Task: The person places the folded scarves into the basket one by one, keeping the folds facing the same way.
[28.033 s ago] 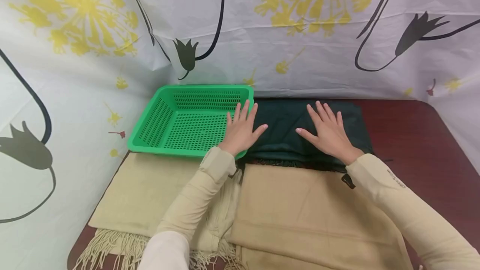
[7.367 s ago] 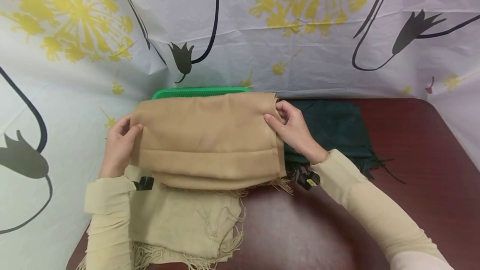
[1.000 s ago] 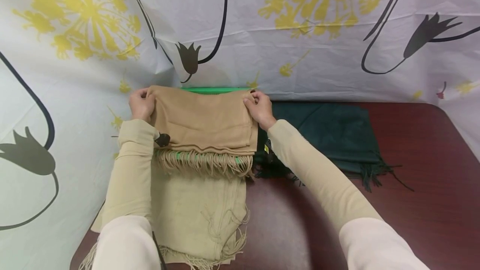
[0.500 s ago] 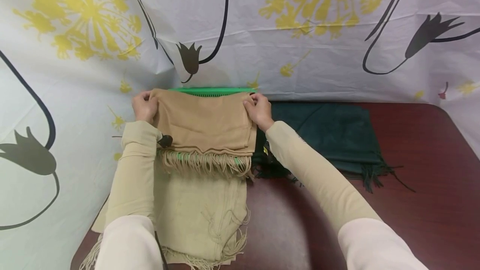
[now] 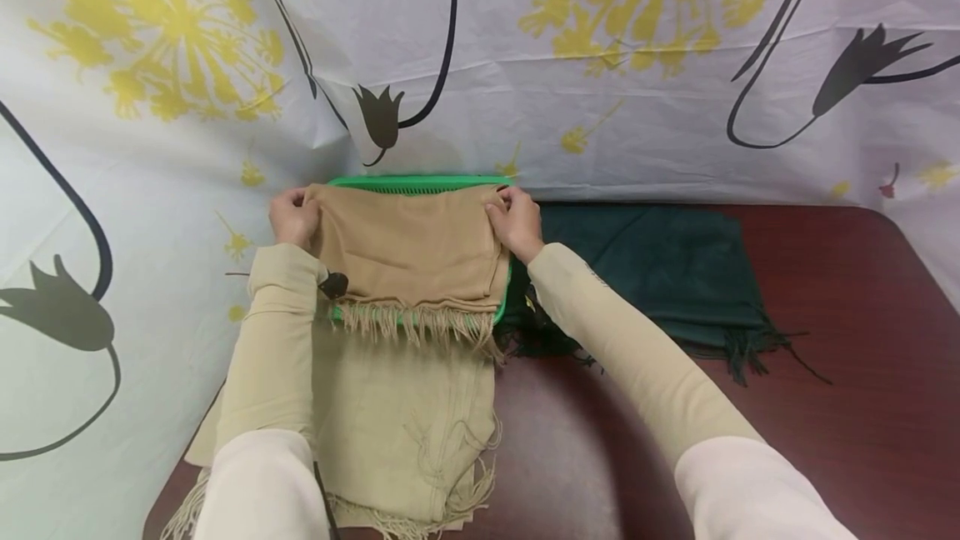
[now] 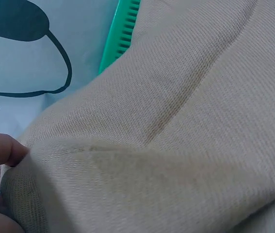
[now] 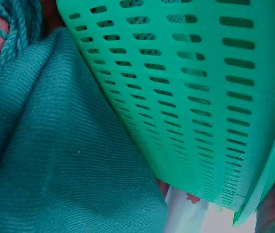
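Observation:
A folded tan scarf [image 5: 408, 244] with a fringed near edge lies over the green plastic basket [image 5: 423, 182], its fringe hanging past the near rim. At the scarf's far left corner, my left hand [image 5: 294, 219] pinches the cloth; the left wrist view shows that hand's fingers [image 6: 4, 148] gripping a fold. The far right corner is held by my right hand [image 5: 517, 223], thumb on top. Most of the basket's inside is hidden under the scarf. From the right wrist, the basket's slotted side wall [image 7: 166, 92] shows close up.
A folded dark green scarf [image 5: 652, 273] with fringe lies right against the basket. In front lies a folded cream scarf [image 5: 397, 415], partly behind the left sleeve. They rest on a reddish-brown table [image 5: 840, 340], with a flower-printed white cloth [image 5: 637, 132] behind.
The tan scarf was lying at the table's front 28 seconds ago, then was carried over the basket. In the last second both hands lower it slightly, and more basket rim shows.

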`<state>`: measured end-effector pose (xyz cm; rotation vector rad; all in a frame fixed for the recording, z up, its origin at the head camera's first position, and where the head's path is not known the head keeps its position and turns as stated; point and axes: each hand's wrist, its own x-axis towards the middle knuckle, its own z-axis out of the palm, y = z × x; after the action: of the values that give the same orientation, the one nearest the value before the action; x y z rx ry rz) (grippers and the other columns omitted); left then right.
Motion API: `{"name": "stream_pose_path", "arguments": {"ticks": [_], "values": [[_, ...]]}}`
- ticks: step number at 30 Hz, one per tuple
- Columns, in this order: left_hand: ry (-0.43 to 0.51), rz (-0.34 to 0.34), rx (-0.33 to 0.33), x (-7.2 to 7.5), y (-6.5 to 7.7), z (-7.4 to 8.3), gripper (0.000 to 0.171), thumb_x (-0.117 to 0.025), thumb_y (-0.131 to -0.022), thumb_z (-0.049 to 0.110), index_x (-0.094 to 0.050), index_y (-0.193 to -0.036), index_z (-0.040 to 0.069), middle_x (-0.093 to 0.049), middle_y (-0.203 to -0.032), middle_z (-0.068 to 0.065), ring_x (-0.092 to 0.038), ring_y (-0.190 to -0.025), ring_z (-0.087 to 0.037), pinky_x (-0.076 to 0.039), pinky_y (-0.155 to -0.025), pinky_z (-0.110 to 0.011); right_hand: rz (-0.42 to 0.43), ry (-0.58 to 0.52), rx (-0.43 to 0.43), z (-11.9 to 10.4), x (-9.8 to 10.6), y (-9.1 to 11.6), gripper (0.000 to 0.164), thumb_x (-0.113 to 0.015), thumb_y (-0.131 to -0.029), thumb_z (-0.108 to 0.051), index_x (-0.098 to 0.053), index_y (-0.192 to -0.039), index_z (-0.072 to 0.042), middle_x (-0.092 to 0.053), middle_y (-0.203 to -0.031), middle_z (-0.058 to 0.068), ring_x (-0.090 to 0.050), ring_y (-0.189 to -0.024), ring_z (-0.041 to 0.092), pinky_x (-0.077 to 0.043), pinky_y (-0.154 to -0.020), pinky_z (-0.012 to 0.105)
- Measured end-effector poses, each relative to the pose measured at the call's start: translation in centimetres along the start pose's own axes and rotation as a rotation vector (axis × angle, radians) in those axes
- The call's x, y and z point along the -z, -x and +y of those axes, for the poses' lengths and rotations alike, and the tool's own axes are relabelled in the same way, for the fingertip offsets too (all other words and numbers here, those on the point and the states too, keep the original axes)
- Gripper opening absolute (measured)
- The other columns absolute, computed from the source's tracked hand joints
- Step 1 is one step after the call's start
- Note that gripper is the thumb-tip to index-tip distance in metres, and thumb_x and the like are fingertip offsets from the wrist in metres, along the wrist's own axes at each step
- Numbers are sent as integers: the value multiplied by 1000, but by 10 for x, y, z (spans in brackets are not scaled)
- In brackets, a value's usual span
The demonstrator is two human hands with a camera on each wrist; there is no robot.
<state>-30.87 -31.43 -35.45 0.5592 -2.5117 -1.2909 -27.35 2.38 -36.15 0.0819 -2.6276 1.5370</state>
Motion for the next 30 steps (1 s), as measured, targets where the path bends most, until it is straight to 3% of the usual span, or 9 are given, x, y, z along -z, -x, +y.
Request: {"name": "stream_pose_path", "arguments": {"ticks": [9,17,24,30], "values": [[-41,-7,-23,1,16,6,34,-43,-85,7,-57,-115,-2,-51,-102,-15,-45,-91,-22,-39,-76,-30,-15,56,47,3,-1,0,27,-52,-89,-17,-54,-110,-1,-57,-98,15,-54,-74,25,-45,-67,36],[-23,-13,-24,-2,6,-5,34,-45,-84,7,-57,-115,-1,-51,-103,-13,-45,-94,-21,-38,-81,-31,-45,119,66,1,1,-2,30,-53,-89,-17,-54,-114,1,-58,-96,17,-53,-71,25,-45,-69,35],[-63,-64,-15,-1,6,-7,35,-44,-86,12,-55,-117,0,-51,-108,-15,-44,-98,-24,-38,-84,-34,-76,152,42,-2,0,-4,31,-52,-90,-19,-52,-115,-2,-56,-109,16,-56,-82,25,-46,-73,35],[-80,-90,-14,0,11,-4,35,-45,-86,11,-55,-118,-1,-52,-108,-17,-45,-97,-24,-38,-83,-34,-99,178,30,-3,0,-4,27,-51,-90,-19,-52,-112,-4,-56,-103,14,-54,-70,22,-42,-60,30]]}}
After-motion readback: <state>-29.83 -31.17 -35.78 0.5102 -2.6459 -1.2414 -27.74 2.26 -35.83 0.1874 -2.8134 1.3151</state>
